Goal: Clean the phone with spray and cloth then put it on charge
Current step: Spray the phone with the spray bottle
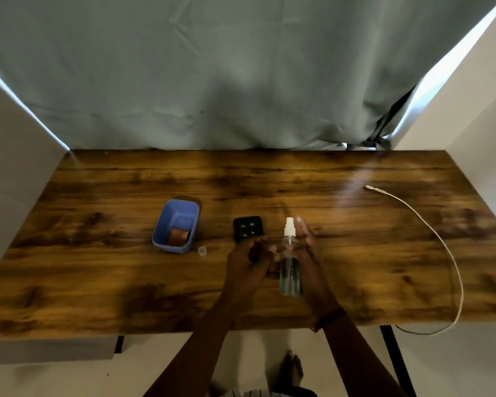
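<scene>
A black phone [248, 228] lies back-up with its camera lenses showing; my left hand [248, 260] grips its near end, which is hidden by my fingers. My right hand [308, 253] holds a clear spray bottle [290, 270] with a white nozzle, upright just right of the phone, forefinger raised beside the nozzle. An orange-brown cloth [178, 237] sits folded inside a blue tub [166, 222] to the left. A small clear cap [202, 250] stands between the tub and my left hand. A white charging cable [430, 227] curves along the right side of the table.
The wooden table [98, 282] has a grey-green curtain behind it and white walls on both sides. The cable runs off the front right edge [441, 330]. A bare foot [291, 368] shows on the floor below the table's near edge.
</scene>
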